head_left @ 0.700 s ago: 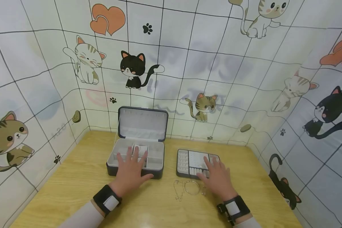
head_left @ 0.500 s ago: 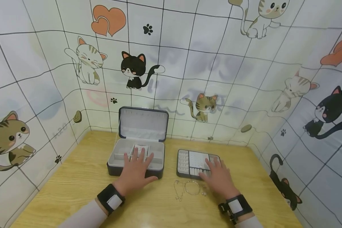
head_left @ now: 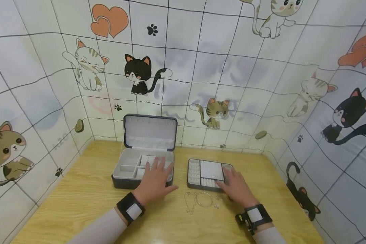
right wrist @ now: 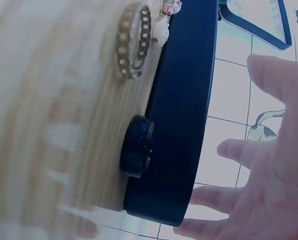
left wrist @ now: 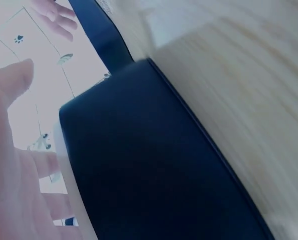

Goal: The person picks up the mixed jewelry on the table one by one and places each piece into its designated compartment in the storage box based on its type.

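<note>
Two hands over a jewellery box and tray on the bench.
Left hand (head_left: 155, 180), fingers relaxed, rests on the open box (head_left: 126, 173); right hand (head_left: 235, 187), fingers straight, lies on the tray (head_left: 201, 171) corner.

- Backdrop sheet (head_left: 201, 67), head view: faint grey mirrored lettering shows through behind the cat prints; not legible.
- Same sheet, lower left near the corner: faint grey marks that may be digits; too washed out to read.
- Jewellery box (head_left: 134, 181), insert tray (head_left: 193, 169), wristbands: no label, brand or number visible.
- Both wrist views: blurred; no text readable.
</note>
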`<state>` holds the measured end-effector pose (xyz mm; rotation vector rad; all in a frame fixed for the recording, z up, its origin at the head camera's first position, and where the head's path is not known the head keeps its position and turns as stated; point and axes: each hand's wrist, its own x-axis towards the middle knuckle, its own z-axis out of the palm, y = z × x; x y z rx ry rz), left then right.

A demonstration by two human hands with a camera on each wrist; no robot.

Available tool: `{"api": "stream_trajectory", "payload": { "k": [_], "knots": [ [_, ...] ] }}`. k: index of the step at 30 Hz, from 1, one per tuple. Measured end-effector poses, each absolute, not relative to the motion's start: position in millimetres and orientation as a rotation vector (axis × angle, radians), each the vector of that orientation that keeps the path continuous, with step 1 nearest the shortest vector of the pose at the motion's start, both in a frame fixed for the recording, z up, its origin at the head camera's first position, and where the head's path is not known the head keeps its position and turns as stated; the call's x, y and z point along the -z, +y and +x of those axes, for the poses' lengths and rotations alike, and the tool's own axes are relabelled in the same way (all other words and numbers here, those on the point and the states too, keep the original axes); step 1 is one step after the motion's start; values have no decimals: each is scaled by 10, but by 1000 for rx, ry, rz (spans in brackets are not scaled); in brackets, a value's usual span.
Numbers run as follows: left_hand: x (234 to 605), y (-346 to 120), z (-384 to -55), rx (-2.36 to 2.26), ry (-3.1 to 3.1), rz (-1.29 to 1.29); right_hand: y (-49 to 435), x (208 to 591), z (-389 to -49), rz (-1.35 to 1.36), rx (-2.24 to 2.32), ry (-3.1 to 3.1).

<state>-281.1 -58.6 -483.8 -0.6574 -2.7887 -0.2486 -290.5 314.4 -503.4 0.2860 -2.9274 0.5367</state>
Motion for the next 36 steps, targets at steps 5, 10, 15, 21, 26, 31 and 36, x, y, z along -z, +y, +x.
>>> {"api": "stream_trajectory", "payload": {
  "k": [5, 10, 15, 21, 26, 31, 36],
  "knots": [
    [4776, -363, -2837, 189, -2754, -645, 3183, 5067, -2922, 258, -598, -2912],
    [4735, -130, -2883, 199, -2736, -658, 3174, 5039, -2895, 239, -629, -2896],
    [4728, 55, -2913, 196, -2723, -676, 3148, 5008, -2873, 225, -660, -2883],
    [4706, 264, -2892, 141, -2668, -744, 3185, 4998, -2890, 220, -639, -2890],
    [4765, 478, -2904, 99, -2704, -766, 3183, 4942, -2870, 191, -649, -2910],
    [4735, 588, -2884, 174, -2771, -797, 3134, 4937, -2868, 165, -633, -2896],
    [4732, 655, -2884, 237, -2817, -793, 3120, 4925, -2903, 115, -559, -2866]
  ]
}}
